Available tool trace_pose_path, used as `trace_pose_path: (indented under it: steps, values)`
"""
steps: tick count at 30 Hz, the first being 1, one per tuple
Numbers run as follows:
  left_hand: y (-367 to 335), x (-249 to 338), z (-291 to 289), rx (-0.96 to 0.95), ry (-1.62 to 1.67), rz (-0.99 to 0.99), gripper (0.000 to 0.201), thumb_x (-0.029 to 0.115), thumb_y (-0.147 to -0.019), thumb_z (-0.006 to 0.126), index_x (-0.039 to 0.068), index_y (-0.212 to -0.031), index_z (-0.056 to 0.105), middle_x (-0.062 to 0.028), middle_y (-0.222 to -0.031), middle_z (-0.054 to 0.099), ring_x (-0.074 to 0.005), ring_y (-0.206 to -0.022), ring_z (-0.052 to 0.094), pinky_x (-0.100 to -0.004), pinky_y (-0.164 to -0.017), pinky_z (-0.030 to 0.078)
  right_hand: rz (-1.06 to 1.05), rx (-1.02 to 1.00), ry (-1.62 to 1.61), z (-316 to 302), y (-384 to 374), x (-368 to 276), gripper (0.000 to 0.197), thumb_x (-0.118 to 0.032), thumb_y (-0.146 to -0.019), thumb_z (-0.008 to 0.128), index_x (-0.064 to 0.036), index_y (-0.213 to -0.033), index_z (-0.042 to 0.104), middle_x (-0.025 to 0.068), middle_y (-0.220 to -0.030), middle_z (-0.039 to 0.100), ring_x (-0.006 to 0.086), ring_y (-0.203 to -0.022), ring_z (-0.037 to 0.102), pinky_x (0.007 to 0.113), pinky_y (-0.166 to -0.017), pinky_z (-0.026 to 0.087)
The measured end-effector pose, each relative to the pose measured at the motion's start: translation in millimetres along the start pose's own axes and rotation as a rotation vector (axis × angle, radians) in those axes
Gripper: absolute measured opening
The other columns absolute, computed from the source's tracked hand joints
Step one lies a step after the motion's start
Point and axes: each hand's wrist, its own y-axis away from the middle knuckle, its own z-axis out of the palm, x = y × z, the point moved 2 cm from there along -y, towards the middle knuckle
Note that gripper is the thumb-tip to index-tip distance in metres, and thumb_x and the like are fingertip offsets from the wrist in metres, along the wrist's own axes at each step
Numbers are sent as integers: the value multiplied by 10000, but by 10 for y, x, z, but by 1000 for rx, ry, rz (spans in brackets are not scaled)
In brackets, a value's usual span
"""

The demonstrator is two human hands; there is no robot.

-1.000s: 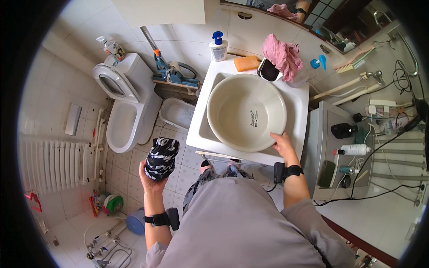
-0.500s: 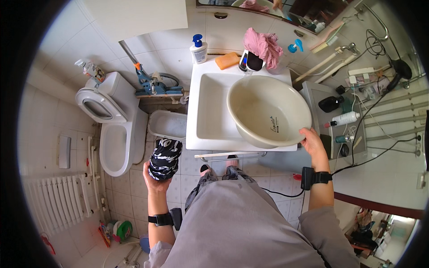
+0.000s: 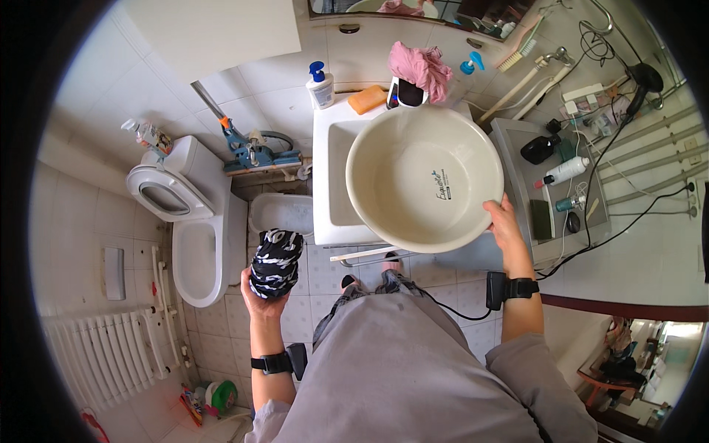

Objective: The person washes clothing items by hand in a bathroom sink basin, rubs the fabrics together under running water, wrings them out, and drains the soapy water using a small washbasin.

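Observation:
A bunched-up black and white patterned cloth is in my left hand, held above the floor to the left of the sink. The fingers wrap under it and are partly hidden. My right hand grips the right rim of a large cream basin, thumb over the edge. The basin holds no cloth; a dark printed mark shows on its inner bottom. It rests over the white sink, covering most of the right side of the bowl.
Behind the basin are a pump bottle, an orange soap bar and a pink cloth draped by the tap. To the right, a grey cabinet carries bottles and cords. A toilet and a grey-white tub stand left.
The basin has shifted left and toward me, turning its opening more level, with my right hand still on its rim. My left hand keeps the patterned cloth in nearly the same place.

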Motion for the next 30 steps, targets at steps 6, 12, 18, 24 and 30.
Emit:
trace_pose_path:
  steps: [6,12,18,24,30]
  values:
    - [71,-51,91,17,-21,18,427,384,-743,516,82,-1041,566,-89,-993,609,-271,-898,596,-417,-747,510,15,35,-160,-277,-164,186,406,-109,-761,495,-102,-1161,431,60,-973,543,166,-823,552,306,-617,475]
    - [39,-85,83,51,-45,14,462,462,-712,555,122,-1025,578,-68,-967,613,-265,-872,593,-403,-699,511,105,-48,-265,-18,-352,295,335,-96,-761,500,-89,-1095,478,47,-959,547,143,-821,529,282,-632,457]
    - [30,-53,37,86,-46,48,490,482,-712,549,126,-1048,567,-69,-991,605,-273,-874,593,-405,-684,520,246,-177,-240,248,-222,325,194,-103,-769,517,-67,-956,549,9,-876,551,95,-770,514,217,-605,438]
    - [2,-60,36,105,-42,50,471,459,-718,529,114,-1037,570,-73,-970,609,-273,-868,594,-403,-700,511,416,-312,-567,551,-220,626,151,-61,-785,526,35,-898,554,128,-847,585,168,-600,591,137,-397,452]
    - [-3,42,15,93,-94,81,536,536,-696,554,140,-1057,560,-74,-987,604,-270,-884,584,-403,-687,499,891,-763,-1268,1112,-111,864,282,-93,-838,508,56,-1078,510,461,-1137,328,131,-567,588,132,-476,515]
